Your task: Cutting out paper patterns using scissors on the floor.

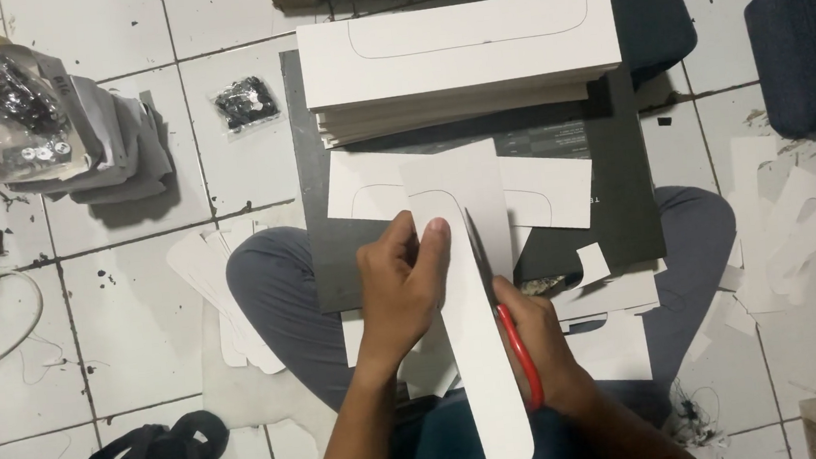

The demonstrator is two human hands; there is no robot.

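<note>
Cardboard strip (pixel 476 332), white and round-ended, sits over the person's lap, pinched near its top by the left hand (pixel 403 284), thumb on its face. Just right, the right hand (pixel 542 351) grips red-handled scissors (pixel 503 300), blade along the strip's edge. Beyond lies a stack of white cards (pixel 457 53) on a dark board (pixel 613 211).

Home floor workshop, dirty white floor tiles (pixel 140 312), stacked card blanks (pixel 456 48), paper offcuts (pixel 801 225)

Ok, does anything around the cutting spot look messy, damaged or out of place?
Yes: white card offcuts lie strewn over the tiled floor, which is speckled with dark marks. The left hand holds the card strip while the right hand works red-handled scissors. Nothing looks damaged.
</note>
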